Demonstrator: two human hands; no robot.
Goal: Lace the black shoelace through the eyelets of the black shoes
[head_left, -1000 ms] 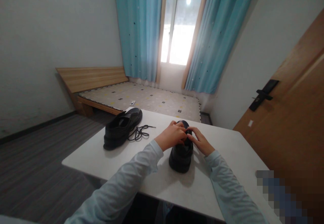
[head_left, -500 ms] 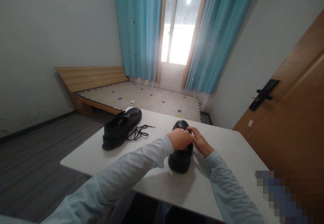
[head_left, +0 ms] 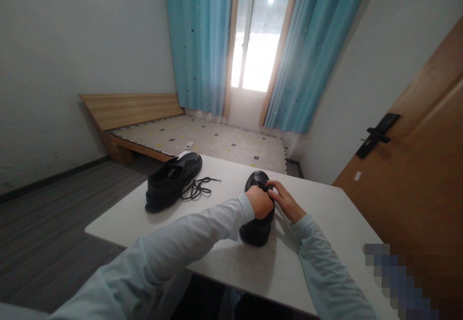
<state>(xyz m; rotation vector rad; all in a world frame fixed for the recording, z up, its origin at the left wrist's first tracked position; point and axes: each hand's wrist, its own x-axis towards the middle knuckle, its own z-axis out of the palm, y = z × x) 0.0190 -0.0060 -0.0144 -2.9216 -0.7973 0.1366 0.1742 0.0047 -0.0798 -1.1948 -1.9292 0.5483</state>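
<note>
A black shoe (head_left: pixel 256 233) stands on the white table with its toe pointing away from me. My left hand (head_left: pixel 261 201) reaches down into its opening, and the fingers are hidden inside. On the shoe's right edge, near the lace holes, my right hand (head_left: pixel 285 200) pinches with thumb and fingers. Whether a lace lies in that pinch is too small to make out. A second black shoe (head_left: pixel 170 185) sits to the left, apart from both hands. Beside it lies a loose black shoelace (head_left: pixel 197 188) in a tangle.
The white table (head_left: pixel 224 257) has its front edge close to my body. Behind it is a bed (head_left: pixel 217 139) with a bare patterned mattress and a small white remote (head_left: pixel 189 145). A wooden door (head_left: pixel 415 165) stands at the right, and blue curtains (head_left: pixel 198 45) flank the window.
My left hand has sunk lower into the shoe opening and turned, drawing slightly apart from the right fingers. The right hand stays at the shoe's edge. The other shoe and loose lace are unchanged.
</note>
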